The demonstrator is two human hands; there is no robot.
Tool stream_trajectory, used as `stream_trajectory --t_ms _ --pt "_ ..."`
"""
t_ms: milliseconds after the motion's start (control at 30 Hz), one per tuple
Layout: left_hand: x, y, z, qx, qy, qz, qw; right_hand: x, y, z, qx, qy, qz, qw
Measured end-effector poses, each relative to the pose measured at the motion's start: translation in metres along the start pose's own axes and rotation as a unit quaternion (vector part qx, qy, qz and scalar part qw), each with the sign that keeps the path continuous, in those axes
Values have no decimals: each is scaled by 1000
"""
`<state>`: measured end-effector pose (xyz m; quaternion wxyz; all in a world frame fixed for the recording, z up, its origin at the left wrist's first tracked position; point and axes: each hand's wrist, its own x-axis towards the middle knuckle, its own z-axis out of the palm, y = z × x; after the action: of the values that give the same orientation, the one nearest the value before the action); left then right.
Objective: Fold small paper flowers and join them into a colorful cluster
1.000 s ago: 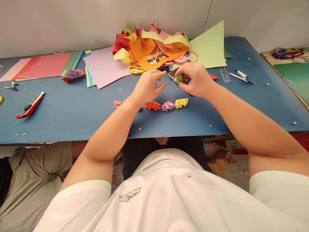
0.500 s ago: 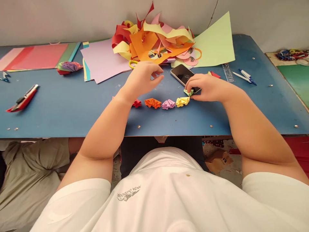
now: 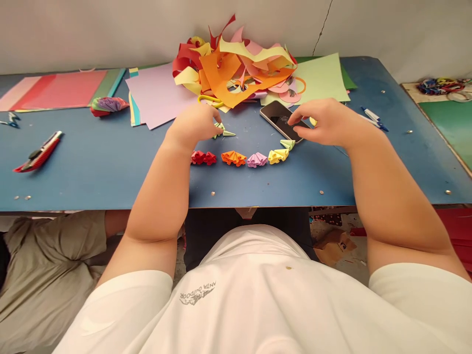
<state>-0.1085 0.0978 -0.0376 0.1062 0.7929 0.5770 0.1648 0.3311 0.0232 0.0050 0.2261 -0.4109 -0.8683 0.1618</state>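
My left hand (image 3: 195, 127) is closed at the fingertips on light green folded paper pieces (image 3: 224, 131), partly hidden by the fingers. My right hand (image 3: 322, 122) is over the near end of a dark-screened phone (image 3: 278, 117), thumb and forefinger apart with nothing between them. Just below its fingers lies a pale green paper cone (image 3: 287, 144). It touches the end of a curved row of fan-like paper pieces: yellow (image 3: 278, 156), purple (image 3: 257, 160), orange (image 3: 233, 158) and red (image 3: 203, 157). My left forearm covers the row's left end.
A heap of paper scraps (image 3: 236, 69) with yellow-handled scissors (image 3: 211, 101) lies against the wall. Around it are a purple sheet (image 3: 158, 93) and a green sheet (image 3: 322, 78). A red cutter (image 3: 40, 152) lies left, pens (image 3: 374, 118) right. Another person's leg (image 3: 55, 265) shows lower left.
My right hand has let go of the pale green cone and moved up and right. My left hand has moved left and down onto the green paper pieces. The upright green sheet has sunk lower.
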Motion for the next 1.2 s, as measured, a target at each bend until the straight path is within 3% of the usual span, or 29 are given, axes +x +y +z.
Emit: stream_trajectory --t_ms 100,233,333,467,567,700,833,967,1067,1133,1200 --pt "3 -7 4 -30 31 42 998 6 -31 -9 12 -9 -33 999" --pt "0 11 9 -25 0 106 994 25 -61 -13 -7 -12 -98 995" --pt "-10 41 5 46 -34 74 996 45 -73 -6 -22 -31 -115 993" --pt "-25 79 -14 76 -133 23 988 67 -92 10 -49 -58 -77 994" --pt "-33 96 -27 31 -124 23 992 74 -101 25 -87 -105 -43 990" --pt "-40 106 -30 -153 -83 16 985 75 -84 48 -63 -53 -35 996" --pt "-44 112 -26 -315 -70 -25 946 71 -56 65 53 39 -44 997" --pt "-46 119 -29 -413 -49 -50 908 69 -47 78 112 113 -44 986" --pt "-44 121 -33 -422 -19 -79 903 72 -42 89 138 148 -38 979" --pt "-40 115 -32 -359 25 -80 930 75 -37 95 144 164 -34 975" --pt "-35 102 -27 -224 69 -59 970 77 -31 99 140 175 -26 974"
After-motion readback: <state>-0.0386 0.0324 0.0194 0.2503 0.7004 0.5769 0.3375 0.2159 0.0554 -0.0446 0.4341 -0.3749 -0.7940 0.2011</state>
